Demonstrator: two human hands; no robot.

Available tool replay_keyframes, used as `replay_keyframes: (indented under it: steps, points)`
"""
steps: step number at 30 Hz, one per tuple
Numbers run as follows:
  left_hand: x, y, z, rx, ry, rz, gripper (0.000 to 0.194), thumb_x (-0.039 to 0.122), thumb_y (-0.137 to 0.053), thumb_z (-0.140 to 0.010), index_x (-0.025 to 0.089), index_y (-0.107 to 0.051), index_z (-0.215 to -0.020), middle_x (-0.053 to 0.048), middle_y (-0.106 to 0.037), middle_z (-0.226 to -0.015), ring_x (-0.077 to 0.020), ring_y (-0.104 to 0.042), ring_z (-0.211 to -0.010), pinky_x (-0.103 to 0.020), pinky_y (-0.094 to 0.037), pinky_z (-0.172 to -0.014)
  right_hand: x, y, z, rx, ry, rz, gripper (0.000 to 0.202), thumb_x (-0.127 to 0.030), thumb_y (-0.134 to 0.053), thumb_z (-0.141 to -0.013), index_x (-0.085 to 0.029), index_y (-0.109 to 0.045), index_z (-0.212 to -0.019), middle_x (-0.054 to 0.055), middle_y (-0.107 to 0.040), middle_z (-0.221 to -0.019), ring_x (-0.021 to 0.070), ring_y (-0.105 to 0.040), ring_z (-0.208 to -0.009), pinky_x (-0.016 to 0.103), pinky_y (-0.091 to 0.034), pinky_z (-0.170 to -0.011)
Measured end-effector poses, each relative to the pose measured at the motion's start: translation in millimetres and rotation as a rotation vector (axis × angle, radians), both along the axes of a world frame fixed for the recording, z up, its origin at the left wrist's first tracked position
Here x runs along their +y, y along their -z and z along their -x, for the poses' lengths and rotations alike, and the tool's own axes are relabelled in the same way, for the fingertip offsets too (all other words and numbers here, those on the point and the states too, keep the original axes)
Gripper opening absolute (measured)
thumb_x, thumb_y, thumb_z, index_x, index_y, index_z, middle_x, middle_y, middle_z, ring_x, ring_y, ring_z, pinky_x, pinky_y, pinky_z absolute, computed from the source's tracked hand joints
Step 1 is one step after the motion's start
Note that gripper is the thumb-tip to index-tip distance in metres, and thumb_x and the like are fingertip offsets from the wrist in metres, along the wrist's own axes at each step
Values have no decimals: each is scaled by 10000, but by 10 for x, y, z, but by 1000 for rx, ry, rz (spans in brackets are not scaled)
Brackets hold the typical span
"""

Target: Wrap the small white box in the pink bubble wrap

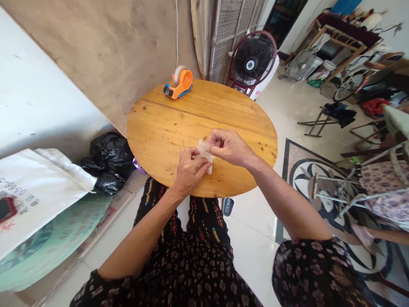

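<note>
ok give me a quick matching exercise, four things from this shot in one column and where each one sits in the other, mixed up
Things:
1. tape dispenser
2. pale crumpled piece
3. black bag
4. fan

Places:
A. on the floor left of the round table
B. pinched between the left hand and right hand
C. at the table's far edge
D. standing on the floor beyond the table

Pairs: 1-C, 2-B, 3-A, 4-D

Both forearms extend forward, bare to the elbow, converging at centre. Left hand (189, 169) palm down, fingers curled, thumb and forefinger pinched. Right hand (228, 147) knuckles up, fingertips pinched, just beside the left.
</note>
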State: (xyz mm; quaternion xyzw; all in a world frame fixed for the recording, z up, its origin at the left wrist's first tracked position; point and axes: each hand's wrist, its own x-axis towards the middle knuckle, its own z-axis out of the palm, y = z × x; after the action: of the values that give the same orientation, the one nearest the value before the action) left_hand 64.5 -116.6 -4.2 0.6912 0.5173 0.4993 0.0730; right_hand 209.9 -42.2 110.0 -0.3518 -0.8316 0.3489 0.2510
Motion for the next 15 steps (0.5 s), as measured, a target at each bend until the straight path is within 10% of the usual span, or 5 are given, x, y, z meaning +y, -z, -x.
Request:
replay_keyframes:
  steps: [15]
  points:
    - [-145,10,72,37,-15,59,169,290,-622,-928,231,-770,-984,-100,-511,-1127,-227,-512,-1067,-391,-520,-928,-71,-4,114,-35,31,-53,61,-168,-578,-708,-183,-531,-673,-47,-513,-603,88,-438,-572,227,-309,-546]
